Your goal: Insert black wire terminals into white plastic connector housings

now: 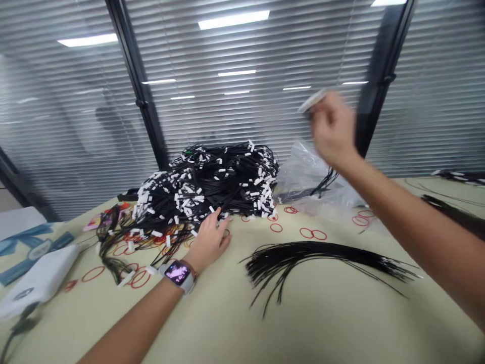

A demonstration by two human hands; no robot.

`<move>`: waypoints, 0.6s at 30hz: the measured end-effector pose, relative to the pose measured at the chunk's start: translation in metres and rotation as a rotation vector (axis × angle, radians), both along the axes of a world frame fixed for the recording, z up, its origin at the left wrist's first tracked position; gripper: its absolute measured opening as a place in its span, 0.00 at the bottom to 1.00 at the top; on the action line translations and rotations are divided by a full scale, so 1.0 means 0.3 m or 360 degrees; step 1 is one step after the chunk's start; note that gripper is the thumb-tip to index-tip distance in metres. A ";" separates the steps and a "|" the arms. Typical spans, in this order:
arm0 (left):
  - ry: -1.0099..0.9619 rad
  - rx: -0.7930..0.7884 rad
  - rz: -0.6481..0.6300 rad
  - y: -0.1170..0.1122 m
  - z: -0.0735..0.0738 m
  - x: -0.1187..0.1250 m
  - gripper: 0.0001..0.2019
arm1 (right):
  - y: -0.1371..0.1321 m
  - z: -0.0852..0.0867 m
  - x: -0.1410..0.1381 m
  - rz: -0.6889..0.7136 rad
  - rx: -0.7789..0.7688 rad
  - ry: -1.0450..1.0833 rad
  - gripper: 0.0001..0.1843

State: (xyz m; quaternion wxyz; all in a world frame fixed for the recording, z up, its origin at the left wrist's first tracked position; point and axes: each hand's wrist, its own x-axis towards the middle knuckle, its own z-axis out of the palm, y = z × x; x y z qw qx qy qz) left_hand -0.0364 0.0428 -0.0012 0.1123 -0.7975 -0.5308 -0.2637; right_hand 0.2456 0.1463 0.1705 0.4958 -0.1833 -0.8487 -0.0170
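My left hand (208, 240), with a watch on the wrist, rests at the front edge of a large pile of black cables (223, 177) with white connectors. Its fingers are apart and stretched out, touching or just in front of the pile. Raised high on the right, my right hand (333, 126) is closed on a white flat piece (312, 100), blurred by motion. Black wires (326, 181) show below the right wrist; whether they join the white piece I cannot tell. A loose bundle of black wires (322, 250) lies on the table between my forearms.
Red rubber rings (276, 228) are scattered on the pale table (242, 323). Clear plastic bags (299, 169) lie behind, near the blinds. A white box-shaped device (41, 278) with a cable is at left. More black cables (460, 215) lie at far right.
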 end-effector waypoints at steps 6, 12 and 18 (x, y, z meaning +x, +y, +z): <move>-0.0297 -0.0121 -0.0201 -0.052 0.039 0.055 0.28 | -0.087 -0.332 -0.224 0.0199 -0.0256 -0.0854 0.12; -0.0571 -0.0319 -0.0318 -0.048 0.025 0.068 0.15 | -0.153 -0.434 -0.316 0.0127 -0.0387 -0.1008 0.14; -0.0766 -0.0458 -0.0310 -0.021 0.016 0.038 0.10 | -0.115 -0.452 -0.284 0.0041 -0.0467 -0.0993 0.16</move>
